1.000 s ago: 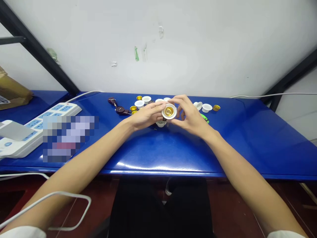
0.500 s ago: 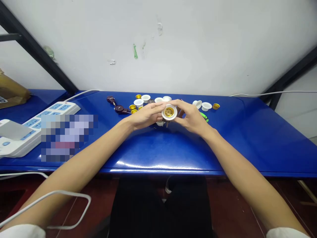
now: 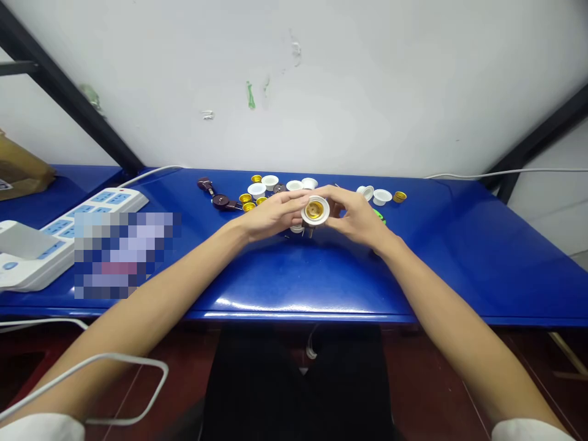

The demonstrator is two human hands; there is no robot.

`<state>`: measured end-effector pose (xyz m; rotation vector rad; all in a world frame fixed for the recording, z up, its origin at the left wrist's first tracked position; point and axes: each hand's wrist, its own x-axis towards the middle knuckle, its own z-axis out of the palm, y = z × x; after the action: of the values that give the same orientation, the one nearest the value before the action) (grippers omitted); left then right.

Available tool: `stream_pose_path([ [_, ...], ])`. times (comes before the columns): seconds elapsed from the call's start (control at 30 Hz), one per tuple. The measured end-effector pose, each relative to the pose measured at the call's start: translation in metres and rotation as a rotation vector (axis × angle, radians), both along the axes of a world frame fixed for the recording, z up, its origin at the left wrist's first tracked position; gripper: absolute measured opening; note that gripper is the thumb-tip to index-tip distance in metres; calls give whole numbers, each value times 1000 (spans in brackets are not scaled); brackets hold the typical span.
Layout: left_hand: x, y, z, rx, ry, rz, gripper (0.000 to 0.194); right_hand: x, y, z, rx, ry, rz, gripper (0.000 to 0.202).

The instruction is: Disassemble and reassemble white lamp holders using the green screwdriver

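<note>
Above the middle of the blue table, both hands meet at a lamp socket (image 3: 315,210) with a white rim and a gold threaded inside; its opening faces me. My left hand (image 3: 275,215) has its fingers wrapped on the socket's left side. From the right, my right hand (image 3: 351,214) grips it, with fingers over the top and thumb below. Metal prongs show under the socket. Behind and beside the hands lie several white rings (image 3: 256,190), gold threaded shells (image 3: 248,207) and dark brown plug parts (image 3: 221,201). Some pieces are hidden behind the hands.
A white power strip (image 3: 73,226) lies at the left beside a pixelated area. On the right side of the table (image 3: 459,245) are two white rings (image 3: 382,196), a gold shell (image 3: 399,196) and a green-handled tool (image 3: 379,216). A white cable (image 3: 133,356) loops over my left forearm.
The socket has shifted very slightly to the right and tilted a little in my hands. Both hands still hold it; the right forearm has moved slightly.
</note>
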<state>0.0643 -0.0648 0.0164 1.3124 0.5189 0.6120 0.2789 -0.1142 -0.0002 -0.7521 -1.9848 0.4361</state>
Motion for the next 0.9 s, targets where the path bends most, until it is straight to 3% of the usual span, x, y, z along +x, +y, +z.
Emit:
stream_pose_path([
  [0.13, -1, 0, 1, -20, 6, -38, 51, 0, 1, -2, 15, -7, 5, 33],
  [0.37, 1, -1, 1, -3, 19, -17, 51, -2, 3, -7, 28, 57, -18, 26],
  [0.73, 2, 2, -7, -15, -27, -59, 56, 0, 2, -3, -92, 83, -50, 25],
  [0.9, 1, 0, -5, -10, -22, -51, 56, 1, 3, -2, -72, 92, -45, 26],
])
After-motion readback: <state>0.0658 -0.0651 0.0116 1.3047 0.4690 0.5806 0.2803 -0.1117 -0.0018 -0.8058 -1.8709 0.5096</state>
